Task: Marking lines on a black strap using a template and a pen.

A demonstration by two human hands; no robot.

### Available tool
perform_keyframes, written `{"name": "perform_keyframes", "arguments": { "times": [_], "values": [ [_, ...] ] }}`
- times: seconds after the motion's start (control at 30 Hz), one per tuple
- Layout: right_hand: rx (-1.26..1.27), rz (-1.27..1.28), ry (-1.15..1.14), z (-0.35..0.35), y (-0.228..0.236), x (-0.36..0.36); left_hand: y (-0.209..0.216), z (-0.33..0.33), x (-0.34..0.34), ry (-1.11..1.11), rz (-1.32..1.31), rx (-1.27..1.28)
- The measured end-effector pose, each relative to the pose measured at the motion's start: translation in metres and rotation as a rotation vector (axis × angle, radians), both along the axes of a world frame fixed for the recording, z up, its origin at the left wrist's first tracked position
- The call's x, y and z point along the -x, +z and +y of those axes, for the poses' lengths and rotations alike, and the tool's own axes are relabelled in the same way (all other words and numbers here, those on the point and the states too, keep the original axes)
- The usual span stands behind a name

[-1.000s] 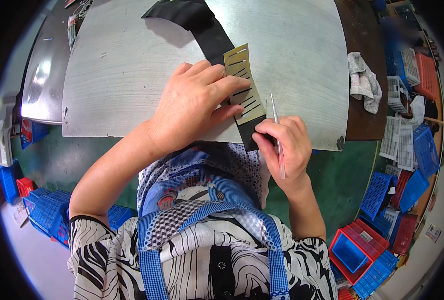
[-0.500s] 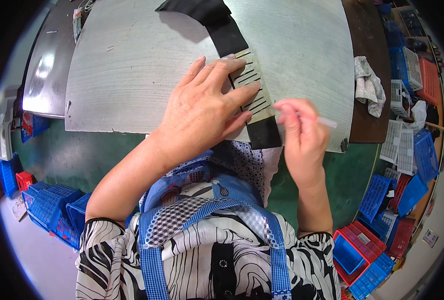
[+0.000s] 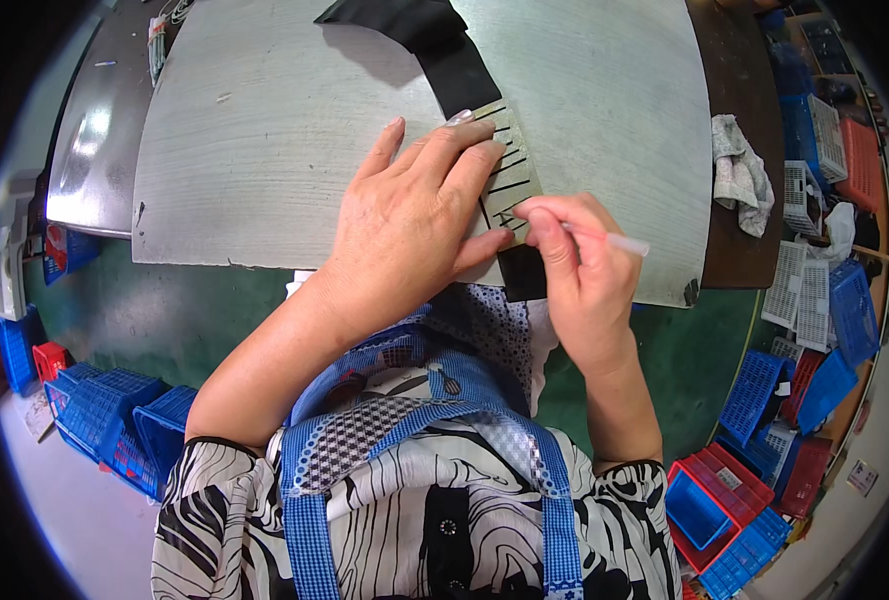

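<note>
A black strip of material (image 3: 454, 72) runs down the grey board, curving left at its far end. On its near part lies a pale slotted template (image 3: 512, 178), with black showing through the slots. My left hand (image 3: 409, 205) rests flat on the template's left side, fingers spread, its fingertips pressing it. Between the thumb and fingers of my right hand (image 3: 586, 250) is a thin pen (image 3: 628, 243) with a whitish translucent end. The pen's tip side points at the lower slots of the template; the tip itself is hard to make out.
The grey board (image 3: 254, 150) covers most of the table, over a green surface (image 3: 164, 310). A crumpled cloth (image 3: 740, 175) lies on the brown edge at right. Blue baskets (image 3: 94, 410) stand at left; red and blue crates (image 3: 719, 490) stack at right.
My right hand has moved left with the pen, from beside the template onto its lower slots. My left index finger has drawn back toward the other fingers.
</note>
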State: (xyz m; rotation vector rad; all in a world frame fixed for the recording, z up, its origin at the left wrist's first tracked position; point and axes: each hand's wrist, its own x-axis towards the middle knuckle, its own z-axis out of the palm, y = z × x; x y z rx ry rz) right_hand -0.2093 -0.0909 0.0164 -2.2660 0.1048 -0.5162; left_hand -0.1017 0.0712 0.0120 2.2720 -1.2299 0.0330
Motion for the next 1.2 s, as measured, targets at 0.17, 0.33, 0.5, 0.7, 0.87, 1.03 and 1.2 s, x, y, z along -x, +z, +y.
{"name": "perform_keyframes", "arguments": {
  "times": [0.17,0.33,0.5,0.7,0.87,1.03,1.2],
  "values": [
    [-0.054,0.016,-0.178,-0.008,0.012,-0.009,0.002,0.000,0.001,0.027,0.021,0.015],
    [-0.002,-0.044,-0.048,-0.010,0.000,-0.021,0.001,-0.001,0.001,0.032,0.043,0.015],
    [0.014,-0.070,-0.128,-0.007,-0.004,-0.030,0.002,-0.002,0.001,0.037,0.022,0.003],
    [0.090,-0.053,-0.208,-0.028,-0.001,-0.036,0.001,-0.001,0.003,0.059,-0.018,0.011],
    [-0.091,-0.031,-0.028,-0.007,-0.005,-0.040,0.002,-0.001,0.001,0.052,0.012,0.028],
    [0.040,-0.016,-0.153,-0.015,0.007,-0.043,0.002,0.000,0.000,0.015,0.008,0.011],
    [0.010,-0.032,-0.030,-0.012,-0.004,-0.049,0.002,0.002,0.000,0.000,0.036,-0.004]
  ]
}}
